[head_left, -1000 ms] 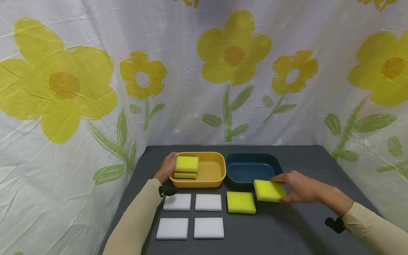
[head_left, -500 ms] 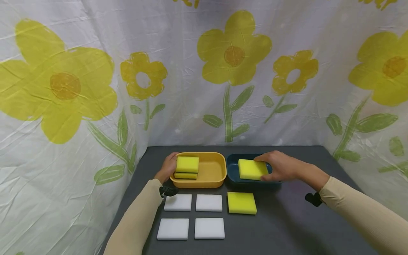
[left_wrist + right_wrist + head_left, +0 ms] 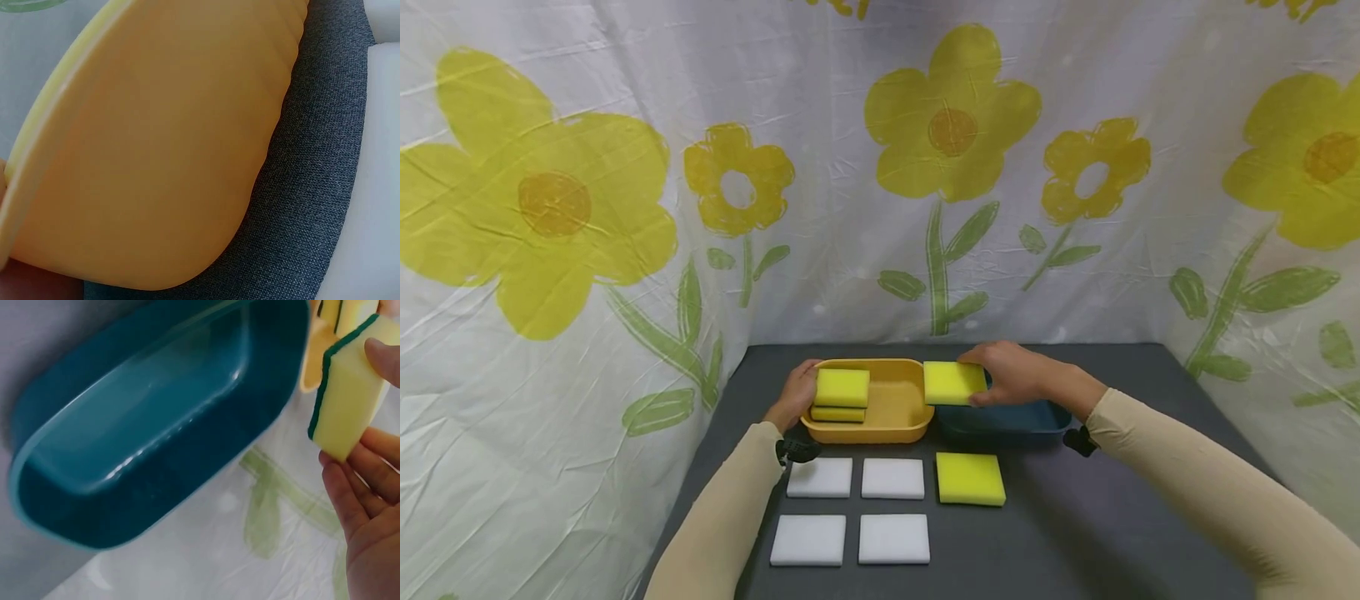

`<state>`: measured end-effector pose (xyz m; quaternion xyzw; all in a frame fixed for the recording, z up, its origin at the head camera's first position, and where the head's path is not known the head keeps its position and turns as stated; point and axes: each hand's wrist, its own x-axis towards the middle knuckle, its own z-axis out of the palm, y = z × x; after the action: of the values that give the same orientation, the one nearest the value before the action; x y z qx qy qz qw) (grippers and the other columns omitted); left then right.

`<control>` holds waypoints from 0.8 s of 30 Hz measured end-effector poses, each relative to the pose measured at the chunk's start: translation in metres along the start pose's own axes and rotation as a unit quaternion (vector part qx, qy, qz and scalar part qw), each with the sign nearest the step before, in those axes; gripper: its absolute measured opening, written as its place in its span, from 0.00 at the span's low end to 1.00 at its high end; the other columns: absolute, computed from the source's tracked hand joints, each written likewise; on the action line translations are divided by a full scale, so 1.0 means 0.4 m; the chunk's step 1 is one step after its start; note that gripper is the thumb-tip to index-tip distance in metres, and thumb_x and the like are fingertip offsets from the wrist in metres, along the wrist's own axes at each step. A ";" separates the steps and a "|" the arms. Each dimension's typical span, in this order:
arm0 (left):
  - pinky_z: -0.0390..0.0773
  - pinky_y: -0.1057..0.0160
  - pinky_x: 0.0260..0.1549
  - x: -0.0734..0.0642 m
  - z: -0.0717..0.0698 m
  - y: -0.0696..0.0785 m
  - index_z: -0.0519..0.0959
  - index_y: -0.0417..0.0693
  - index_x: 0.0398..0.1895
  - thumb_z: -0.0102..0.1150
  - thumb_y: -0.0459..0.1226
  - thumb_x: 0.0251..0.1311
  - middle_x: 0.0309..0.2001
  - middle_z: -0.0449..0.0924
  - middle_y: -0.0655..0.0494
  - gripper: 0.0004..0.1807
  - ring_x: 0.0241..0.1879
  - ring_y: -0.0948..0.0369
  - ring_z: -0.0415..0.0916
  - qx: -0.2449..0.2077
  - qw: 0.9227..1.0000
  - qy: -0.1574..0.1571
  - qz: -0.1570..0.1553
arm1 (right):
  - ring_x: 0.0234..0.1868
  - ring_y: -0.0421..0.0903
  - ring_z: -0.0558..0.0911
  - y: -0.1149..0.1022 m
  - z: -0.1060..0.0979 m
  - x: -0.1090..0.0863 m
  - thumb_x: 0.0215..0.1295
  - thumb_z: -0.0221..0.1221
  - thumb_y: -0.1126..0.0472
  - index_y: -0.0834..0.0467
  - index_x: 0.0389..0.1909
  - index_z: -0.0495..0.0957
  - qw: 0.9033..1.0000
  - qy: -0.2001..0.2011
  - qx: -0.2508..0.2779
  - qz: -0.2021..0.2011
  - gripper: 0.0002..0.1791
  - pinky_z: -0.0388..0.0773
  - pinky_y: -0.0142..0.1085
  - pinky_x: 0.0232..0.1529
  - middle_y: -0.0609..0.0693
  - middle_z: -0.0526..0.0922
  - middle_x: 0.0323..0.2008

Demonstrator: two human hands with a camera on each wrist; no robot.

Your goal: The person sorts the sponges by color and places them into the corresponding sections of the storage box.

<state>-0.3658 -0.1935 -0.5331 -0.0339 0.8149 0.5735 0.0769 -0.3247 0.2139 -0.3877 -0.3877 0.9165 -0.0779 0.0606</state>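
Observation:
My right hand [image 3: 1018,375] pinches a yellow sponge [image 3: 953,383] between thumb and fingers. It is held up over the gap between the yellow basin [image 3: 902,435] and the dark blue basin [image 3: 1022,422]. A green scouring layer shows along one face of this sponge [image 3: 347,394] in the right wrist view. At the far left end of the yellow basin, my left hand [image 3: 793,395] grips the rim. Its outer wall [image 3: 156,137] fills most of the left wrist view. Inside that basin, yellow sponges [image 3: 842,388] are stacked against the left end.
Several white sponge blocks [image 3: 891,538] lie in two rows on the dark table [image 3: 1037,542], in front of the yellow basin. Beside them lies one yellow sponge [image 3: 970,479], before the blue basin. A flower-printed curtain [image 3: 820,275] hangs around the table's back and sides.
My right hand has carried the yellow sponge left and away from me, from in front of the blue basin, across it, to the yellow basin's right edge. My left hand has stayed put.

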 end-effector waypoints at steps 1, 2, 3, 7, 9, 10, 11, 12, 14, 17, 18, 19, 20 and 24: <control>0.76 0.41 0.64 0.000 0.000 -0.001 0.67 0.48 0.81 0.26 0.46 0.92 0.74 0.70 0.39 0.28 0.65 0.44 0.73 -0.001 1.000 0.000 -0.001 | 0.57 0.52 0.87 -0.003 0.003 0.010 0.70 0.74 0.47 0.64 0.71 0.79 1.000 -0.001 0.000 -0.001 0.36 0.85 0.50 0.59 0.58 0.87 0.63; 0.76 0.40 0.64 -0.001 0.000 -0.001 0.67 0.47 0.81 0.26 0.46 0.92 0.74 0.70 0.39 0.28 0.66 0.43 0.73 -0.002 1.000 0.000 0.001 | 0.56 0.52 0.86 -0.007 0.006 0.020 0.71 0.74 0.46 0.63 0.71 0.79 1.000 -0.003 -0.001 -0.002 0.36 0.85 0.50 0.59 0.58 0.86 0.63; 0.76 0.40 0.65 -0.001 0.000 -0.002 0.66 0.47 0.81 0.26 0.45 0.92 0.74 0.70 0.38 0.28 0.66 0.43 0.73 -0.002 1.000 -0.002 0.002 | 0.56 0.51 0.86 -0.011 0.009 0.029 0.71 0.73 0.46 0.63 0.72 0.79 1.000 -0.005 -0.003 -0.004 0.36 0.85 0.50 0.58 0.58 0.86 0.63; 0.75 0.40 0.66 0.001 0.000 -0.004 0.66 0.47 0.82 0.25 0.44 0.92 0.75 0.69 0.39 0.28 0.67 0.43 0.73 -0.002 1.000 -0.002 0.000 | 0.56 0.52 0.86 -0.026 0.021 0.065 0.72 0.73 0.46 0.63 0.72 0.79 1.000 -0.014 -0.004 -0.008 0.36 0.84 0.49 0.57 0.58 0.86 0.63; 0.75 0.40 0.65 0.003 0.001 -0.005 0.66 0.47 0.81 0.25 0.44 0.92 0.75 0.70 0.39 0.28 0.67 0.44 0.73 -0.003 1.000 -0.001 -0.003 | 0.56 0.52 0.86 -0.032 0.027 0.082 0.72 0.73 0.46 0.63 0.72 0.79 1.000 -0.017 -0.005 -0.011 0.36 0.84 0.49 0.56 0.58 0.86 0.63; 0.75 0.40 0.65 0.003 0.002 -0.005 0.67 0.47 0.81 0.25 0.44 0.92 0.75 0.70 0.39 0.28 0.67 0.44 0.73 -0.003 1.000 0.000 -0.003 | 0.57 0.52 0.86 -0.034 0.030 0.091 0.72 0.73 0.46 0.63 0.72 0.79 1.000 -0.018 -0.004 -0.011 0.35 0.84 0.48 0.57 0.58 0.86 0.64; 0.75 0.40 0.65 0.003 0.002 -0.005 0.67 0.47 0.81 0.25 0.44 0.92 0.74 0.70 0.39 0.28 0.66 0.44 0.73 -0.003 1.000 0.000 -0.004 | 0.57 0.53 0.86 -0.037 0.032 0.100 0.72 0.73 0.46 0.62 0.72 0.79 1.000 -0.019 -0.006 -0.012 0.35 0.84 0.48 0.57 0.58 0.86 0.64; 0.75 0.40 0.65 0.002 0.002 -0.005 0.67 0.47 0.81 0.25 0.44 0.92 0.74 0.70 0.39 0.28 0.66 0.44 0.73 -0.003 1.000 0.001 -0.003 | 0.57 0.53 0.86 -0.039 0.035 0.108 0.72 0.73 0.46 0.62 0.71 0.79 1.000 -0.018 -0.007 -0.014 0.35 0.84 0.48 0.56 0.58 0.86 0.63; 0.75 0.40 0.66 0.000 0.002 -0.003 0.66 0.46 0.82 0.25 0.44 0.92 0.74 0.70 0.38 0.28 0.67 0.43 0.73 -0.006 1.000 0.000 0.001 | 0.57 0.53 0.86 -0.044 0.040 0.125 0.73 0.72 0.47 0.63 0.71 0.79 1.000 -0.019 -0.008 -0.016 0.34 0.84 0.48 0.56 0.58 0.86 0.63; 0.74 0.40 0.66 0.000 0.000 -0.003 0.66 0.46 0.82 0.25 0.45 0.92 0.75 0.69 0.38 0.28 0.67 0.43 0.72 -0.009 1.000 -0.002 0.002 | 0.56 0.52 0.86 -0.050 0.052 0.151 0.73 0.72 0.48 0.63 0.71 0.79 0.999 -0.024 -0.013 -0.017 0.34 0.84 0.48 0.56 0.58 0.86 0.63; 0.74 0.40 0.66 -0.001 0.000 -0.003 0.66 0.46 0.82 0.25 0.45 0.92 0.75 0.70 0.38 0.28 0.67 0.43 0.73 -0.010 1.000 -0.001 0.002 | 0.56 0.52 0.86 -0.051 0.058 0.161 0.73 0.72 0.48 0.64 0.72 0.79 0.999 -0.028 -0.011 -0.014 0.34 0.84 0.47 0.56 0.58 0.86 0.64; 0.74 0.40 0.66 -0.001 0.000 -0.002 0.66 0.46 0.82 0.25 0.45 0.92 0.74 0.70 0.38 0.28 0.67 0.43 0.73 -0.011 1.000 0.000 0.003 | 0.57 0.52 0.86 -0.051 0.064 0.170 0.73 0.72 0.48 0.64 0.72 0.79 0.999 -0.032 -0.009 -0.013 0.35 0.84 0.47 0.56 0.58 0.86 0.64; 0.74 0.40 0.66 -0.001 0.001 -0.003 0.66 0.46 0.81 0.25 0.45 0.92 0.74 0.70 0.38 0.28 0.67 0.43 0.73 -0.012 1.000 0.001 0.003 | 0.58 0.52 0.86 -0.052 0.070 0.178 0.73 0.72 0.49 0.64 0.73 0.78 0.999 -0.036 -0.009 -0.011 0.35 0.84 0.47 0.57 0.58 0.86 0.65; 0.74 0.39 0.66 -0.005 0.004 -0.001 0.67 0.46 0.81 0.26 0.44 0.92 0.74 0.70 0.38 0.27 0.67 0.43 0.73 -0.010 1.000 0.003 0.005 | 0.56 0.53 0.85 -0.061 0.091 0.204 0.73 0.72 0.49 0.65 0.73 0.77 0.999 -0.050 -0.012 -0.008 0.36 0.83 0.47 0.55 0.60 0.86 0.64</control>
<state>-0.3637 -0.1921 -0.5337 -0.0323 0.8095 0.5819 0.0706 -0.3579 0.1347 -0.4229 -0.3990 0.9100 -0.0480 0.1016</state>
